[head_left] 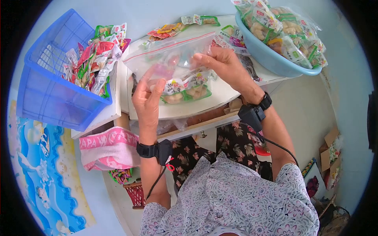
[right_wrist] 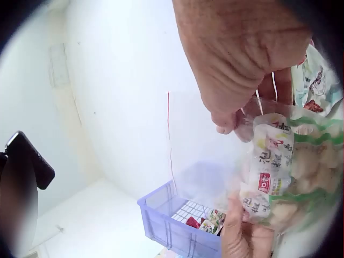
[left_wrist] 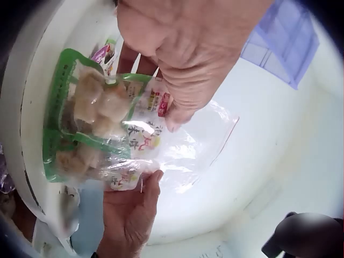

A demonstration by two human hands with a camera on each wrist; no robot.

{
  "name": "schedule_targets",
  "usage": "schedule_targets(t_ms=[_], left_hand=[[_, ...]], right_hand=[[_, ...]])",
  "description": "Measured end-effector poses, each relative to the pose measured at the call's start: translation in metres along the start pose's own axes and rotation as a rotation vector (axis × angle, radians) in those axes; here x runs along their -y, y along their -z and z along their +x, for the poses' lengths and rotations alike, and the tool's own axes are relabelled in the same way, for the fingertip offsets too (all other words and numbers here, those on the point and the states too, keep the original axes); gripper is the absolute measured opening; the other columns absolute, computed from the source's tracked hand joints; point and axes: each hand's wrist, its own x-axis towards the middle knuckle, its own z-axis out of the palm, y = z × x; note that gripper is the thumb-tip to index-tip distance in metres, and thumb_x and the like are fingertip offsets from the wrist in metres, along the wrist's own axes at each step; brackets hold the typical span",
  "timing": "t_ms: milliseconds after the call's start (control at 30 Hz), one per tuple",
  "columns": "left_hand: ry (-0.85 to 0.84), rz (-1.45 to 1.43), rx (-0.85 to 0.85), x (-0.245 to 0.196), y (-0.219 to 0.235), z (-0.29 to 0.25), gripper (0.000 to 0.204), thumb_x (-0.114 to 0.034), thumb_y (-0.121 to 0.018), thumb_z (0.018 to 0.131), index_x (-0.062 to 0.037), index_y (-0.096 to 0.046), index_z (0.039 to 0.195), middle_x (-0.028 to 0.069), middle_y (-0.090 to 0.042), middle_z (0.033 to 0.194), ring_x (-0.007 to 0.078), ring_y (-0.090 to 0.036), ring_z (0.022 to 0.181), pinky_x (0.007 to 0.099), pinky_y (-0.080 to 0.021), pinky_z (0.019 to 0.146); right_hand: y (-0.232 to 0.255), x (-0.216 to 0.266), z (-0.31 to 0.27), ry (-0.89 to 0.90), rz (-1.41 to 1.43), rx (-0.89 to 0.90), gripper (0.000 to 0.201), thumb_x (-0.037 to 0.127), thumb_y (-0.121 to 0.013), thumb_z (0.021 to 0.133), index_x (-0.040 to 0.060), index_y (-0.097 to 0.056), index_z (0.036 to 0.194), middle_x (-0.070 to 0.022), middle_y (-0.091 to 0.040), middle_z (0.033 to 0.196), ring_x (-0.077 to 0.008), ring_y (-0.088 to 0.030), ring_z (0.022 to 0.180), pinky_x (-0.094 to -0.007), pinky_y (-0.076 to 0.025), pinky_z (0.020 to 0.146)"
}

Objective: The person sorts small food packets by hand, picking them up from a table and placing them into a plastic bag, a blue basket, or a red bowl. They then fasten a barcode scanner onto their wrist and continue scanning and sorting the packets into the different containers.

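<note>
A clear zip bag point(head_left: 173, 55) with a red strip along its top edge is held up over the white table. Inside its lower part lie green-and-white snack packets point(head_left: 187, 88) with pale chunks showing through. My left hand point(head_left: 148, 100) pinches the bag's left side, thumb in front. On the opposite side my right hand point(head_left: 226, 67) pinches the plastic between thumb and curled fingers. In the left wrist view, the packets point(left_wrist: 97, 107) hang below both thumbs. From the right wrist, the red strip point(right_wrist: 170, 140) runs along the bag's far edge.
A blue plastic basket point(head_left: 47, 94) of small colourful packets stands at the left. At the back right, a light-blue basin point(head_left: 260, 55) is heaped with filled bags. Loose packets point(head_left: 169, 29) lie along the table's back. A pink-and-white towel point(head_left: 108, 147) hangs at the left front.
</note>
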Motion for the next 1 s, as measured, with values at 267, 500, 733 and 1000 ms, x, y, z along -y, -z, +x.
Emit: schedule_targets(t_ms=[267, 500, 733, 1000], left_hand=[[-0.036, -0.015, -0.219, -0.008, -0.015, -0.009, 0.060, -0.008, -0.064, 0.101, 0.0036, -0.040, 0.155, 0.0026, -0.069, 0.090, 0.0049, -0.059, 0.084, 0.0222, -0.047, 0.081], [-0.362, 0.640, -0.364, -0.017, -0.010, -0.019, 0.068, -0.015, -0.075, 0.091, -0.0006, -0.047, 0.151, 0.0084, -0.067, 0.099, 0.0180, -0.061, 0.091, 0.0354, -0.048, 0.090], [-0.687, 0.872, 0.072, -0.034, -0.016, -0.002, 0.066, -0.018, -0.089, 0.073, -0.0072, -0.065, 0.133, 0.0083, -0.069, 0.110, 0.0293, -0.064, 0.102, 0.0401, -0.049, 0.090], [-0.212, 0.526, 0.175, -0.016, 0.000, -0.006, 0.077, -0.011, -0.089, 0.075, -0.0062, -0.055, 0.144, 0.0100, -0.074, 0.111, 0.0206, -0.070, 0.101, 0.0343, -0.055, 0.090]], right_hand=[[0.003, -0.007, 0.010, -0.240, -0.099, -0.032, 0.039, 0.038, -0.073, 0.093, 0.0047, -0.071, 0.073, 0.0009, -0.065, 0.067, -0.0053, -0.055, 0.060, -0.0244, -0.039, 0.052], [0.005, -0.006, 0.006, -0.348, -0.032, 0.046, 0.028, 0.029, -0.075, 0.090, 0.0055, -0.072, 0.076, 0.0005, -0.063, 0.065, -0.0079, -0.058, 0.054, -0.0235, -0.041, 0.049], [0.011, -0.004, 0.012, -0.355, -0.021, 0.165, 0.028, 0.029, -0.078, 0.088, 0.0061, -0.071, 0.074, 0.0002, -0.064, 0.066, -0.0069, -0.058, 0.056, -0.0229, -0.046, 0.051], [0.022, -0.016, 0.005, -0.339, -0.229, 0.052, 0.024, 0.020, -0.080, 0.087, 0.0026, -0.071, 0.101, -0.0063, -0.071, 0.087, -0.0115, -0.063, 0.069, -0.0275, -0.050, 0.056]])
